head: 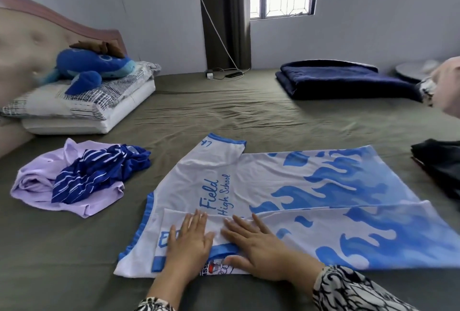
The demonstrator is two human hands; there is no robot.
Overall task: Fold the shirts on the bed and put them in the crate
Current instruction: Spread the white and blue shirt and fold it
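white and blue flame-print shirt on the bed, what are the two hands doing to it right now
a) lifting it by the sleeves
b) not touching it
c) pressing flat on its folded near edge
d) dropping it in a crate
c: the left hand and right hand lie with straight fingers on the folded near edge of the white and blue flame-print shirt, spread on the olive-green bed sheet.

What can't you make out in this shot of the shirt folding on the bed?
- Crate: not in the head view at all.
- Dark garment: cut off by the right edge, so its type is unclear.
- White and blue shirt: the printed badge near the collar is partly covered by the left hand and right hand.
- Pale blurred shape at the right edge: too blurred to identify.
- Striped blue shirt on the lilac shirt: both crumpled, shapes hidden.
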